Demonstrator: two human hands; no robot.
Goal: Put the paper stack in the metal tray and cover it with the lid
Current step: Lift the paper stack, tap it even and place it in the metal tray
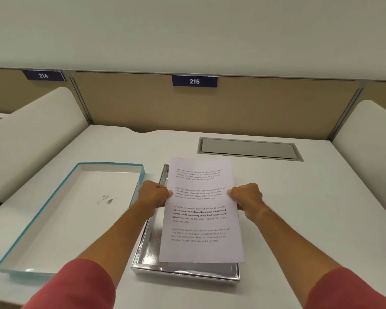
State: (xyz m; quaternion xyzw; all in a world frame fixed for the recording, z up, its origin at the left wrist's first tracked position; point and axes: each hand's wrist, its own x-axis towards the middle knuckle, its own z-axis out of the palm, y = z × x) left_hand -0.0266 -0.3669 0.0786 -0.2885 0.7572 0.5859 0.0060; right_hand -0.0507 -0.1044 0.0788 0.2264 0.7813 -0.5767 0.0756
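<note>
Holding the paper stack [201, 210] by both long edges, I keep it flat and level above the metal tray [147, 248], which sits nearest me on the desk [299, 208]; I judge that this two-sided hold stops the sheets from fanning or sagging as they go down. The stack hangs over the tray's opening, its near edge just short of the tray's front rim, and I cannot tell whether it touches the floor of the tray yet. My left hand [153, 195] is closed on the left edge, thumb on top of the page, fingers curled under. My right hand [246, 196] mirrors it on the right edge, pinched narrow on the paper. Just left of the tray lies the lid [60, 219], teal-edged, hollow side up, close enough to reach once the paper is in. Farther back, a grey flap [250, 149] is set into the desk.
</note>
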